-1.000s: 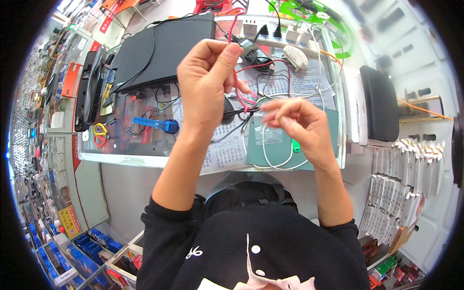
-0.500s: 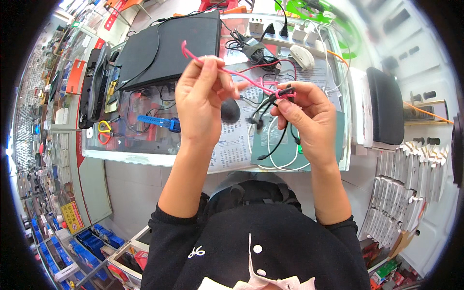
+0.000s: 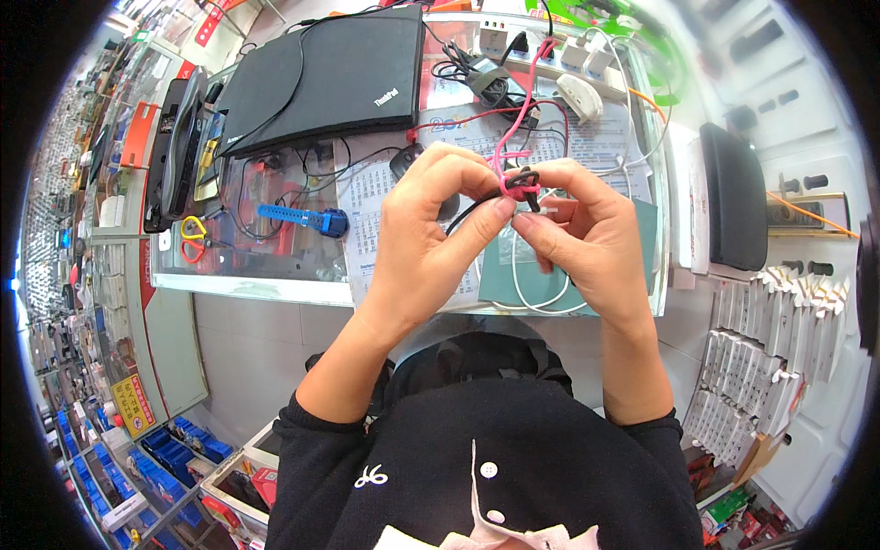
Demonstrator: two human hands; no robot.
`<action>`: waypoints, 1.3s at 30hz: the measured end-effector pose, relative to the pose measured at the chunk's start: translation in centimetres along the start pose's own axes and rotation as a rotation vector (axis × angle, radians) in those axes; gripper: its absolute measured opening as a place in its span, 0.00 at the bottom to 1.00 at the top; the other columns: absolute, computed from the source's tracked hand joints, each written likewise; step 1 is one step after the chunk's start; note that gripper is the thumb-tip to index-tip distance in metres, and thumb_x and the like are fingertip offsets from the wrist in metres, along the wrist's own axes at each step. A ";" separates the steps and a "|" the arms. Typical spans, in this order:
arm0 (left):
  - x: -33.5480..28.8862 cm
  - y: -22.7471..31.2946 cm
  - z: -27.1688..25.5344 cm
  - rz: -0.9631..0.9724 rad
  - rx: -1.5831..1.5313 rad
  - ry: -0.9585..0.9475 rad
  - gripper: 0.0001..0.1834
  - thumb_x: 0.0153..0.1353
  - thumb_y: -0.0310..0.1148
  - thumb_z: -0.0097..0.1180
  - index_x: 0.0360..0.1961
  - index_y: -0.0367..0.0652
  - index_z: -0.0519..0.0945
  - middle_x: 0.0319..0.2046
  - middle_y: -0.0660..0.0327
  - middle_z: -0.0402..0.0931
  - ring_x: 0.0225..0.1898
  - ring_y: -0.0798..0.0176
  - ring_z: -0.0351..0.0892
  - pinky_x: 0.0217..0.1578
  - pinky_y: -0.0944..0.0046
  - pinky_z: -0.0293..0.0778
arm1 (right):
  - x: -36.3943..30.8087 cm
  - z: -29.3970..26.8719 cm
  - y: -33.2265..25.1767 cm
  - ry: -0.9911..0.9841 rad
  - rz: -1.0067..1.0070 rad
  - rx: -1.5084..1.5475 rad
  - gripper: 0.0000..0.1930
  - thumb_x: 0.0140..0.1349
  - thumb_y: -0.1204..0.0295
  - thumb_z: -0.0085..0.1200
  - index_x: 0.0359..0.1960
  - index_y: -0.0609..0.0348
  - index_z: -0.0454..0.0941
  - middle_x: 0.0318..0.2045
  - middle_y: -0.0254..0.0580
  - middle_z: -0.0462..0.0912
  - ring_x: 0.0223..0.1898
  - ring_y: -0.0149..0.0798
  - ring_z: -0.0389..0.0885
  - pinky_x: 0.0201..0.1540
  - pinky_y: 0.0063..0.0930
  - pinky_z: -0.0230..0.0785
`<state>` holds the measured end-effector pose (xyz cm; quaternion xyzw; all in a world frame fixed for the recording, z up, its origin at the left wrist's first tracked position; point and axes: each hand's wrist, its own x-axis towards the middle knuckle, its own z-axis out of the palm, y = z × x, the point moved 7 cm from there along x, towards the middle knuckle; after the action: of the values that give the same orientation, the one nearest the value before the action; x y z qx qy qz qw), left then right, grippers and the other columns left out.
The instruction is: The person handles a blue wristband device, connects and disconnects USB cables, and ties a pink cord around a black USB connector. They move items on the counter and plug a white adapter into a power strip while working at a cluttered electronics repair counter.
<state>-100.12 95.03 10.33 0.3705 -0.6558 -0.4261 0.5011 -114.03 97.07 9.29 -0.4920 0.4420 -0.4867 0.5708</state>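
Just above the front of the glass counter, both my hands pinch a small black cable [image 3: 476,209] with a pink cord [image 3: 516,124] looped round it. My left hand [image 3: 417,234] is closed, thumb and fingertips on the pink loop and the cable beside it. From the other side, my right hand [image 3: 600,243] closes thumb and forefinger on the same bundle. The cord's long end rises away from me toward the power strip. Beneath the hands lie a green mat [image 3: 623,247], a white cable [image 3: 522,291] and a printed calendar sheet [image 3: 367,197]. My fingers hide part of the loop.
A black laptop [image 3: 321,87] lies at the back left. Nearer are a blue watch [image 3: 307,218] and scissors [image 3: 192,240]. Behind my hands are a coiled black charger cable [image 3: 490,87], a white power strip [image 3: 541,66] and a white mouse-like device [image 3: 577,96]. A black cushioned panel [image 3: 733,197] stands right.
My left hand has let go of the pink cord's outer stretch and moved right to the bundle. The cord's free end has swung from the left to the far side.
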 end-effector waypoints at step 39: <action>-2.6 -1.2 1.6 -0.501 -0.756 -0.212 0.11 0.59 0.31 0.56 0.41 0.39 0.73 0.28 0.64 0.74 0.16 0.82 0.58 0.14 0.79 0.51 | -1.2 0.2 -2.9 -0.052 -0.407 -0.411 0.07 0.57 0.77 0.56 0.34 0.63 0.72 0.40 0.47 0.78 0.39 0.33 0.76 0.41 0.25 0.70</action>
<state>-101.00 97.26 8.09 0.2635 -0.3923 -0.7786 0.4129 -114.33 98.21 12.22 -0.6881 0.4087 -0.4788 0.3609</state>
